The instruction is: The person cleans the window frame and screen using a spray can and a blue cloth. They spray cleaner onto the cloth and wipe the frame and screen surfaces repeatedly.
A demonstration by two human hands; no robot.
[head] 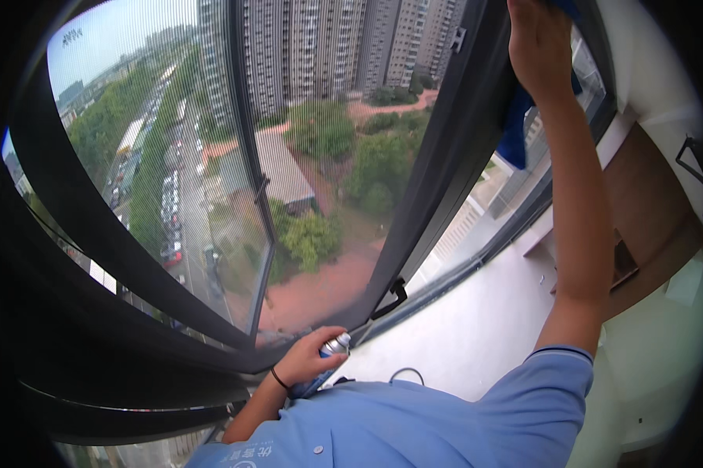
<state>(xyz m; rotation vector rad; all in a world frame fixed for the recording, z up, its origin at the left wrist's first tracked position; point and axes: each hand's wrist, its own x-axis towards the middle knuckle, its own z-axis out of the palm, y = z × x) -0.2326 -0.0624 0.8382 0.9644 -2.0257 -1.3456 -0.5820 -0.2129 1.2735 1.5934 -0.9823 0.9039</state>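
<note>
In the head view my left hand (312, 358) grips an aerosol can (335, 346) with a silver top and a blue body, low near my shirt. Most of the can's body is hidden behind the hand. My right arm reaches up to the top right, where my right hand (540, 55) holds a blue cloth (516, 133) at the dark window frame (430, 152). Part of the cloth hangs below that hand; its upper part runs out of the picture. Left of the frame a fine striped mesh screen (334, 126) covers the outside view.
A black window handle (395, 297) juts from the frame's lower corner. Below it runs a white sill (451, 339), with a thin dark loop (407, 371) close to my shirt. At the right is a brown surface (650, 193). Tall buildings and a road lie far below outside.
</note>
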